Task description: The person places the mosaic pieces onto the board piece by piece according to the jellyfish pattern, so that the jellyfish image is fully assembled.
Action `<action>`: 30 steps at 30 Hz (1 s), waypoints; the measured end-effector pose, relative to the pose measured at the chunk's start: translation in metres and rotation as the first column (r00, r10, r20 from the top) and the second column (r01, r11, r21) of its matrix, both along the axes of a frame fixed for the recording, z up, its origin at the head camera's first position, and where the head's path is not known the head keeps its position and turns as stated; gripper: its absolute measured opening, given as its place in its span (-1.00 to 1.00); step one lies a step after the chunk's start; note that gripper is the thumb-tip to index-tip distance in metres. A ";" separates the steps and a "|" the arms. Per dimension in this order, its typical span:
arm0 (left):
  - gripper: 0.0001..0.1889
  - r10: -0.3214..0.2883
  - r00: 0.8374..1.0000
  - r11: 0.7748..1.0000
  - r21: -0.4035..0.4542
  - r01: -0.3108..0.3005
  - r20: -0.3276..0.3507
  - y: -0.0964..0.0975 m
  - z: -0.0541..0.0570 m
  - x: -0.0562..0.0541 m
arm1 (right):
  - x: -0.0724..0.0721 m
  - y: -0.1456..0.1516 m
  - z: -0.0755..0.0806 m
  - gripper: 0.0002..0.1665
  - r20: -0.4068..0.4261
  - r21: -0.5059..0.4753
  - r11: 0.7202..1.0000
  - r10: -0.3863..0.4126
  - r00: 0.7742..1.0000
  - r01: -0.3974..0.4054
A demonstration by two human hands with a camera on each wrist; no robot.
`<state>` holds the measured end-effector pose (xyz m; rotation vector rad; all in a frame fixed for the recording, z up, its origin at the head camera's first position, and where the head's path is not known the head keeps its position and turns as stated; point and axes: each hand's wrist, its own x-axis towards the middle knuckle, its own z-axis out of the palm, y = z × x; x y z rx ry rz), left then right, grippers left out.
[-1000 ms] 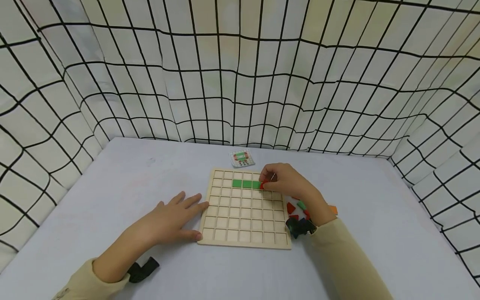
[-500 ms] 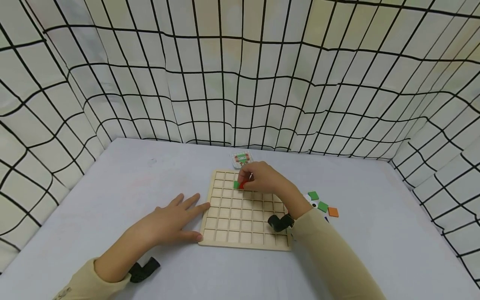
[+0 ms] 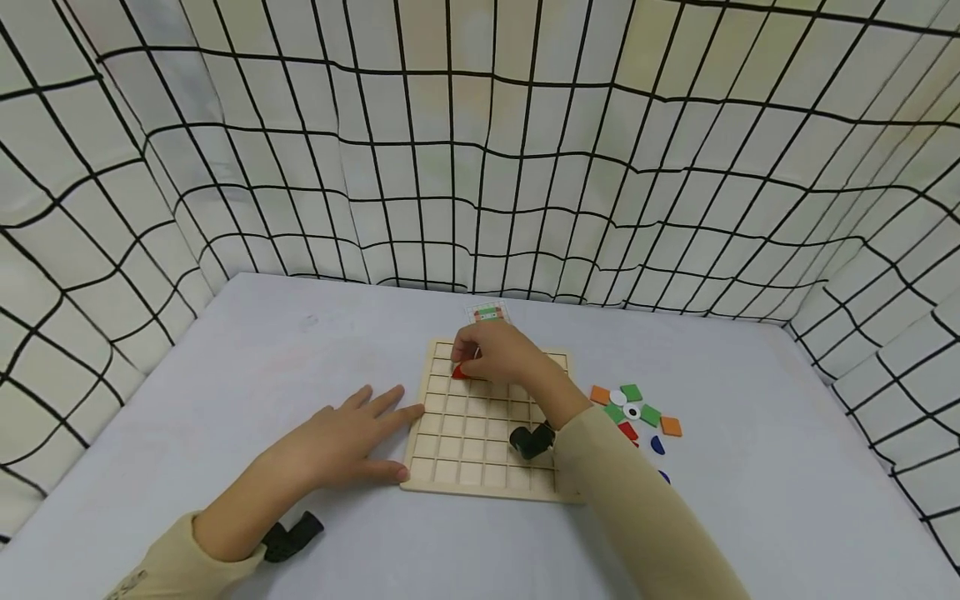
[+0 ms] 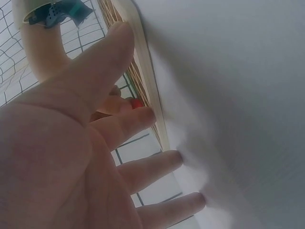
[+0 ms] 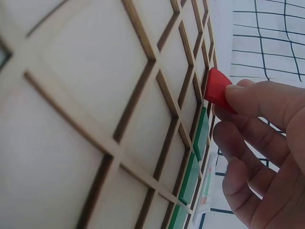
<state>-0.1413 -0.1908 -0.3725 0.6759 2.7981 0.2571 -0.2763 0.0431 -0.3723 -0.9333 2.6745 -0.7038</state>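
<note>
I've got the right hand's (image 3: 497, 354) fingers pinched on a smooth red piece (image 5: 219, 89) with one curved edge, by the wooden grid board's (image 3: 450, 425) far left corner, beside the flat green tiles (image 5: 190, 179). Left hand's (image 3: 345, 442) fingers are spread, thumb touching the board's pale rim.

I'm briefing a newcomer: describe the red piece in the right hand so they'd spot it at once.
On the white table, find the wooden grid board. Near its far left corner, the right hand pinches the small red piece. The green tiles beside it sit in the grid and other red pieces lie loose right of the board; only this one is held.
</note>
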 end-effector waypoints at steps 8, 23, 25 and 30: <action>-0.16 -0.003 1.000 1.000 -0.002 0.003 0.004 0.001 0.000 0.000 | -0.001 -0.003 -0.003 -0.92 -0.025 0.041 0.999 -0.017 1.000 0.018; -0.15 0.001 1.000 1.000 -0.002 -0.001 0.018 0.001 -0.001 -0.001 | -0.004 -0.003 -0.008 -0.92 -0.041 0.063 0.998 -0.024 0.999 0.026; -0.15 0.002 1.000 1.000 -0.002 -0.002 0.018 0.000 -0.001 -0.001 | -0.004 -0.003 -0.008 -0.94 -0.037 0.069 0.997 -0.021 0.999 0.023; -0.15 -0.003 1.000 1.000 0.000 0.003 0.011 0.000 -0.001 -0.001 | -0.004 -0.005 -0.006 -0.95 -0.026 0.094 0.995 -0.013 1.000 0.016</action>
